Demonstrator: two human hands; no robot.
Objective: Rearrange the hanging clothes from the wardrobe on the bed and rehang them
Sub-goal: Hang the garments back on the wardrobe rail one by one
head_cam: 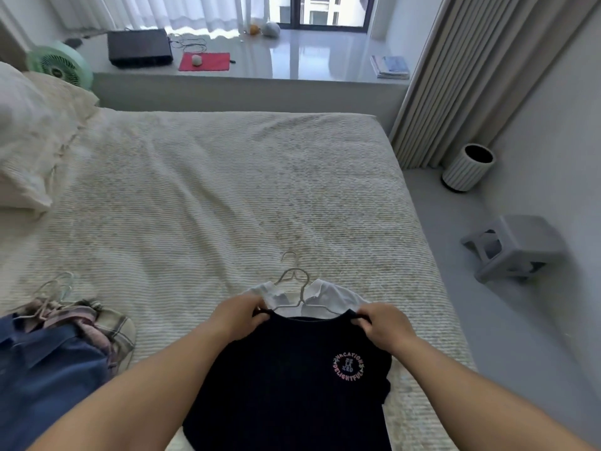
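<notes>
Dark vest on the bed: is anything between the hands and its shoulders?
No. The left hand and right hand already pinch the dark vest at its shoulders. The hanger and white collared shirt lie just beyond, clear of either grip.

Navy top (286,369) with pink lettering, white collared shirt (328,296), cream ribbed bedspread (227,190).

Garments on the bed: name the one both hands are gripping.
The dark top with the round logo: left hand and right hand pinch its shoulders. The clothes pile lies untouched.
</notes>
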